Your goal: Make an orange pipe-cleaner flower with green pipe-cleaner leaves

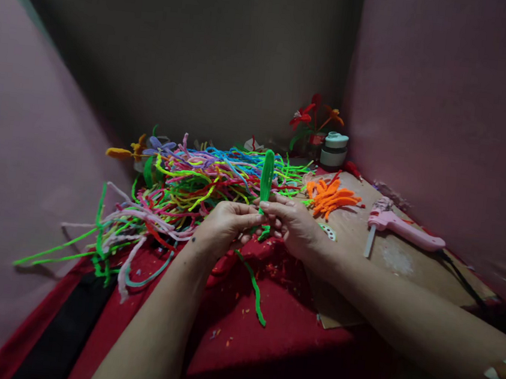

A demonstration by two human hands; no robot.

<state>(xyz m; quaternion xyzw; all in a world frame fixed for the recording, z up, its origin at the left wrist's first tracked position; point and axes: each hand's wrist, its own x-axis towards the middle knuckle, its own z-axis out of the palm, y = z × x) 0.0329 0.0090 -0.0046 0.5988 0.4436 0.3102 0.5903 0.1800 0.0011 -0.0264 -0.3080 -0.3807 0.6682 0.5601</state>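
Observation:
Between both hands stands a green pipe-cleaner leaf [267,176], upright, its fuzzy stems bent side by side into a long narrow shape. My left hand [226,226] pinches its lower end between thumb and fingers. From the other side my right hand [294,224] grips the same base, fingertips close to those of the left. A short curled green end shows below the fingers. One loose green pipe cleaner [256,289] trails on the red cloth under my hands; whether it joins the leaf is hidden by my left hand.
A big heap of colourful pipe cleaners [200,175] spreads behind and left. To the right, a pink glue gun [405,229] and an orange pipe-cleaner bundle [331,199] lie on a brown board [384,294]. Pipe-cleaner flowers [303,117] and a lidded jar [334,150] stand at the back.

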